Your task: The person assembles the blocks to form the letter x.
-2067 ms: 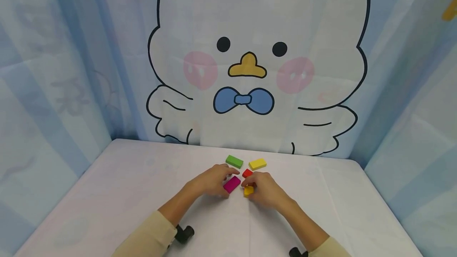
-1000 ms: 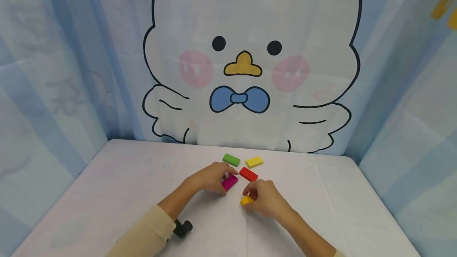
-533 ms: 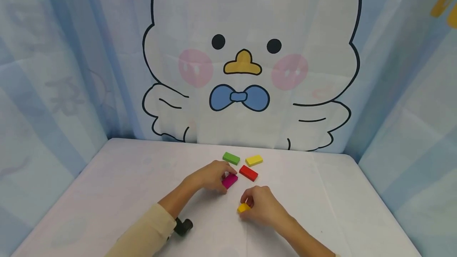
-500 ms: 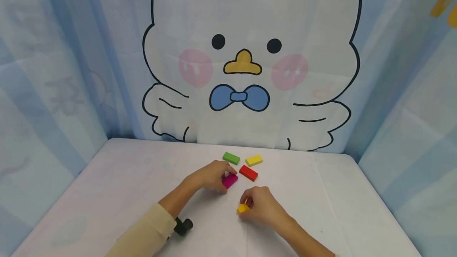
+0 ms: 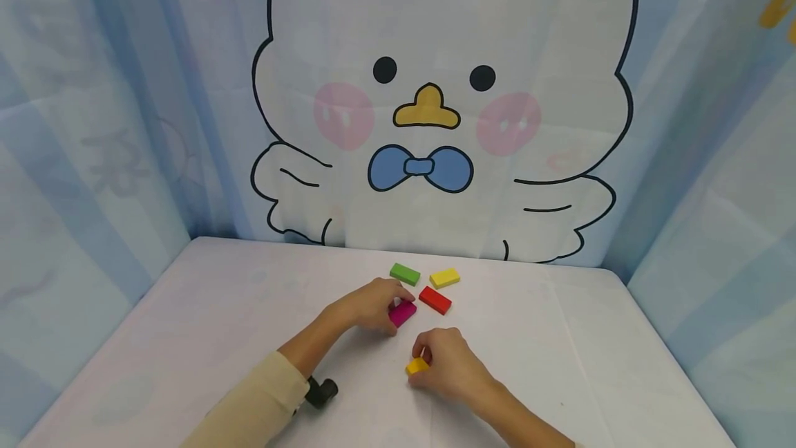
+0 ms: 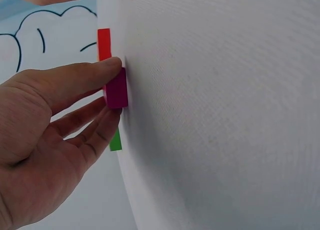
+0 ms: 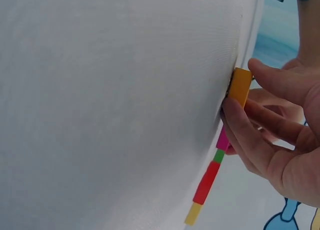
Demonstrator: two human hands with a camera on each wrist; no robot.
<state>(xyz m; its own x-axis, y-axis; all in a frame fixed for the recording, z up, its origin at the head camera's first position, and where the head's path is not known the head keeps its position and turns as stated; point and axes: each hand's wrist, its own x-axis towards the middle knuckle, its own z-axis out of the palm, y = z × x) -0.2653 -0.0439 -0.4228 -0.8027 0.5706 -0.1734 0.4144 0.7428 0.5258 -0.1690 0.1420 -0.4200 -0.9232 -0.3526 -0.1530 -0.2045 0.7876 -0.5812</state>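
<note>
My left hand (image 5: 373, 304) pinches a magenta block (image 5: 403, 313) between thumb and fingers at the middle of the table. In the left wrist view the thumb lies on one end of the magenta block (image 6: 117, 89) and fingertips on the other. Nearer to me, my right hand (image 5: 449, 365) grips an orange-yellow block (image 5: 417, 366), partly hidden by the fingers. The right wrist view has that orange-yellow block (image 7: 240, 86) between thumb and fingertips, right at the white tabletop. A red block (image 5: 435, 300) lies just right of the magenta one.
Behind these lie a green block (image 5: 405, 274) and a yellow block (image 5: 444, 278) on the white table (image 5: 560, 365). A curtain with a cartoon bird (image 5: 429, 213) hangs at the table's back edge, with more curtain at both sides. A black wrist camera (image 5: 322, 393) sits at the left cuff.
My right hand has drawn the orange-yellow block toward me and slightly left, away from the red block, which shows fully now. My left hand stays at the magenta block.
</note>
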